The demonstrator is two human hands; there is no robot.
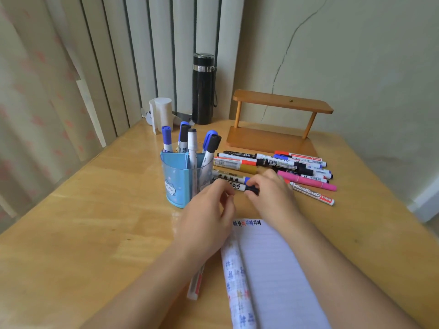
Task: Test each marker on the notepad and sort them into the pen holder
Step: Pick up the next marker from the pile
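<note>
A white marker with a black cap (240, 187) is held level above the table between both hands. My left hand (209, 217) grips its barrel and my right hand (273, 195) pinches the black cap. Just left of them stands the blue pen holder (177, 184) with several blue- and black-capped markers upright in it. A pile of loose markers (285, 167) in red, pink, gold and black lies behind my hands. The lined notepad (273, 269) lies open under my forearms, with coloured test scribbles along its top edge and on its folded-back page.
A wooden two-tier shelf (278, 119) stands at the back right, a black flask (203, 89) and a white cylinder (162, 112) at the back. One more marker (196, 284) lies under my left wrist. Curtain on the left, wall on the right.
</note>
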